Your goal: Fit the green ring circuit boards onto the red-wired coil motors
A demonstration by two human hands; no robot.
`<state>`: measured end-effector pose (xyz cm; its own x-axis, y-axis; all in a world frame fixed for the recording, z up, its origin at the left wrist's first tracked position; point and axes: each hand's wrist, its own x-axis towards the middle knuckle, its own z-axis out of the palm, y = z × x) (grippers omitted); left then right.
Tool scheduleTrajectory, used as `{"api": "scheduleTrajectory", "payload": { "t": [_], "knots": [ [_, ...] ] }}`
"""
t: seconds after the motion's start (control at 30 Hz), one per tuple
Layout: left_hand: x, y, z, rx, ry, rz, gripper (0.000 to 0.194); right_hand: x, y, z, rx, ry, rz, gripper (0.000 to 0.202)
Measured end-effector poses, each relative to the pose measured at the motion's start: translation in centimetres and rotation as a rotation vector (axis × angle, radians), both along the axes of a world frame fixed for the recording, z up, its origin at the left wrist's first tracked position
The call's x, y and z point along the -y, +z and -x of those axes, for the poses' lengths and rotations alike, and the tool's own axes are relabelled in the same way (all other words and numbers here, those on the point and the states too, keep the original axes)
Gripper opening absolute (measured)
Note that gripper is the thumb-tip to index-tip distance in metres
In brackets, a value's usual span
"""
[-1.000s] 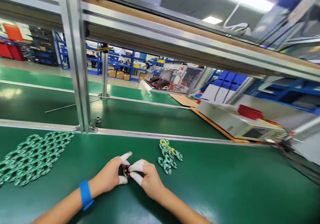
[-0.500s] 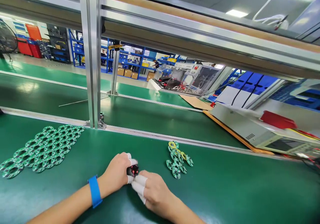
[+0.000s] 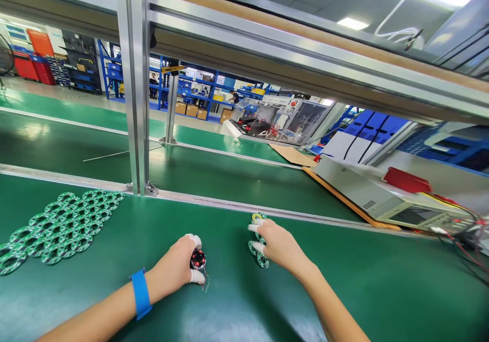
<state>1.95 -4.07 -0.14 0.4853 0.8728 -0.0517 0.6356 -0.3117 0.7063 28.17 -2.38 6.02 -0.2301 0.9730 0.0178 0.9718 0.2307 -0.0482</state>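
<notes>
Now the right hand (image 3: pixel 280 245), fingers parted, seemingly empty, reaches green rings (image 3: pixel 263 264), leaving the left hand (image 3: pixel 173 265) alone clasping the black part (image 3: pixel 197 259)

L grip (image 3: pixel 173 263) curled, R grip (image 3: pixel 283 245) palm dn, thumb (image 3: pixel 259 247) & fingers (image 3: pixel 259 222) apart.

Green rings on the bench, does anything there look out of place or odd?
The left group lies in fairly neat rows; the pile at the right hand looks jumbled, a yellow piece at its far end. I can't judge damage at this size.
</notes>
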Motion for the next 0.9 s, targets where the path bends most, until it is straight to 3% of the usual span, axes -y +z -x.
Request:
{"api": "scheduleTrajectory", "payload": {
  "t": [0.17, 0.27, 0.4, 0.47, 0.53, 0.73, 0.8, 0.9],
  "knots": [
    [-0.4, 2.2, 1.9, 0.033, -0.119, 0.072, 0.065, -0.3, -0.6, -0.4, -0.008, 0.056, 0.072, 0.024],
    [-0.8, 4.2, 2.8, 0.088, -0.046, 0.014, 0.055, -0.4, -1.0, 0.7, -0.065, 0.024, 0.028, 0.016],
    [-0.1, 5.6, 1.7, 0.213, 0.008, -0.019, 0.027, 0.4, -2.1, 4.0, -0.595, 0.11, 0.01, 0.018],
    [0.4, 5.4, 0.7, 0.263, -0.028, 0.035, 0.024, 1.2, -2.8, 5.9, -0.868, 0.143, -0.005, 0.02],
    [0.6, 4.9, 0.1, 0.315, -0.043, 0.093, 0.027, 2.0, -3.3, 7.4, -0.978, 0.146, -0.039, 0.022],
    [0.2, 3.8, -0.2, 0.413, 0.005, 0.187, 0.03, 3.0, -2.7, 8.3, -0.931, 0.221, -0.001, 0.032],
    [0.2, 3.7, 0.0, 0.338, 0.019, 0.097, 0.031, 2.8, -2.7, 8.0, -0.893, 0.198, 0.002, 0.034],
    [0.4, 3.1, 0.4, 0.049, 0.023, -0.186, 0.037, 2.2, -3.3, 7.4, -0.861, 0.101, -0.003, 0.027]
  ]
}}
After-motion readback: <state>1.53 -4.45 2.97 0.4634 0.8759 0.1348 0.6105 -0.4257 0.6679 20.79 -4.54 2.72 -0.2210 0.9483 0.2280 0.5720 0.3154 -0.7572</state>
